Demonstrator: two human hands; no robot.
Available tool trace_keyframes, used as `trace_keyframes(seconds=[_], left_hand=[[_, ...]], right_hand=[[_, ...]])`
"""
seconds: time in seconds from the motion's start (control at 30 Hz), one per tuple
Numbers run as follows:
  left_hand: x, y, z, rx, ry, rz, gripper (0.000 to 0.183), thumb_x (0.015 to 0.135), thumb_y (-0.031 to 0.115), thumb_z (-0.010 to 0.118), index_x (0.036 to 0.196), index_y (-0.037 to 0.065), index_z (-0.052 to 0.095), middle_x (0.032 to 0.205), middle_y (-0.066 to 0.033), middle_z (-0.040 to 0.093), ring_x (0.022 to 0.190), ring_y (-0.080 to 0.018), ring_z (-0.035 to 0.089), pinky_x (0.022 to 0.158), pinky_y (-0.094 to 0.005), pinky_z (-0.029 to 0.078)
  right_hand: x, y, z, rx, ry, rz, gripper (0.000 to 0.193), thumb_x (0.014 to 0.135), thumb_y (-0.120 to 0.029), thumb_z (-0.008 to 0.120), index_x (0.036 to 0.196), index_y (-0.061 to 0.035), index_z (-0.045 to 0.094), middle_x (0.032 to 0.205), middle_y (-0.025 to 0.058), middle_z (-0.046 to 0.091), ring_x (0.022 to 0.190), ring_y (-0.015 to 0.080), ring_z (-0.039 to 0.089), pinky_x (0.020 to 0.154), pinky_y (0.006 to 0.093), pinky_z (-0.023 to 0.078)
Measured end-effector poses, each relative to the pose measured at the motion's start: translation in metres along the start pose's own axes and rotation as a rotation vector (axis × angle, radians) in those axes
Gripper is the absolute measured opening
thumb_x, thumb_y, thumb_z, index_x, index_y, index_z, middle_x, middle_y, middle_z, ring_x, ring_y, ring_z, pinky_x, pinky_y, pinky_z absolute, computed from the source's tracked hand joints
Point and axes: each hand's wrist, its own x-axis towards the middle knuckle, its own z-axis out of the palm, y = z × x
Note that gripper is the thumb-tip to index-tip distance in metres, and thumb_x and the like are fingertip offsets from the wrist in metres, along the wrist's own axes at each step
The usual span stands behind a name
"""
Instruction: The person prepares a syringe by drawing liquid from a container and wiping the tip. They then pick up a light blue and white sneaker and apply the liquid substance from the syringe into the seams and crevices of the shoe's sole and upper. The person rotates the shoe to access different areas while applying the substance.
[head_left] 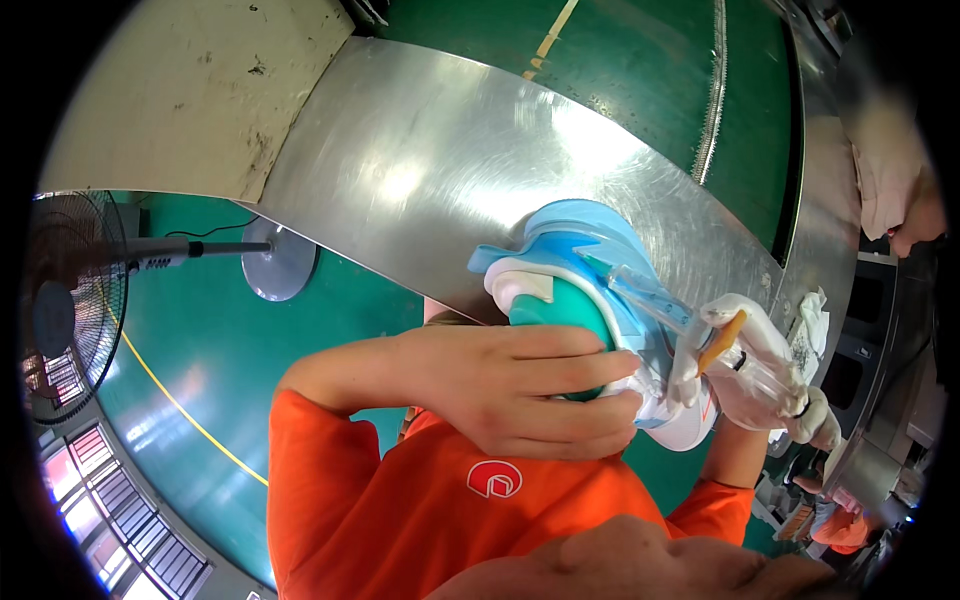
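Observation:
A light blue and white shoe [560, 228] stands tilted at the near edge of the metal table, with a teal shoe last [570, 308] inside its opening. My bare left hand [540, 392] is wrapped over the last and the shoe's near side, its fingertips pressed on the white part. My right hand [745, 350], in a white glove, is closed around a clear syringe [650, 297] with a pointed green tip. That tip lies against the blue upper. A yellow-orange strip [722, 342] shows between the gloved fingers; its kind is unclear.
The bare metal table [400, 170] runs across in front of me, beside a cream panel [190, 90]. A standing fan [75, 310] is on the left. White crumpled cloth [808, 325] lies right of my glove. Another person's hand [918, 215] shows at far right.

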Motion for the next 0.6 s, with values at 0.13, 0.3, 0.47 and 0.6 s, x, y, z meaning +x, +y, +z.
trace_keyframes(seconds=[0.13, 0.3, 0.47, 0.6], left_hand=[[-0.002, -0.001, 0.0, 0.014, 0.006, 0.005, 0.026, 0.08, 0.01, 0.068, 0.106, 0.014, 0.066, 0.117, -0.0016, 0.06, 0.106, -0.0241, 0.063, 0.084, -0.0311, 0.05], [0.001, 0.001, 0.001, 0.017, -0.004, 0.012, 0.026, 0.08, 0.012, 0.069, 0.106, 0.014, 0.066, 0.116, -0.0016, 0.06, 0.106, -0.024, 0.063, 0.083, -0.0312, 0.05], [0.001, 0.007, -0.003, -0.033, -0.037, -0.022, 0.028, 0.081, 0.013, 0.069, 0.109, 0.016, 0.066, 0.116, -0.0014, 0.06, 0.107, -0.0239, 0.062, 0.082, -0.0312, 0.05], [-0.007, 0.008, -0.001, 0.048, -0.032, -0.014, 0.029, 0.082, 0.013, 0.07, 0.111, 0.017, 0.066, 0.118, -0.0012, 0.061, 0.108, -0.0247, 0.062, 0.08, -0.0317, 0.05]], right_hand=[[0.002, 0.0, 0.004, -0.011, 0.016, -0.008, 0.098, 0.075, -0.066, 0.068, 0.132, 0.0092, 0.042, 0.095, 0.0297, 0.059, 0.078, 0.0323, 0.062, 0.076, 0.0435, 0.052], [-0.013, -0.001, 0.002, 0.041, 0.066, -0.111, 0.084, 0.081, -0.056, 0.066, 0.136, 0.0022, 0.039, 0.094, 0.0279, 0.059, 0.079, 0.0352, 0.063, 0.074, 0.0445, 0.054], [-0.087, -0.003, -0.006, -0.198, 0.462, -0.319, 0.108, 0.064, -0.056, 0.078, 0.144, -0.0005, 0.03, 0.114, 0.0263, 0.053, 0.094, 0.0366, 0.062, 0.073, 0.0428, 0.055], [-0.116, 0.018, 0.014, -0.703, 1.071, -0.366, 0.12, 0.054, -0.057, 0.081, 0.145, 0.0029, 0.031, 0.131, 0.0188, 0.047, 0.112, 0.03, 0.054, 0.085, 0.0401, 0.048]])
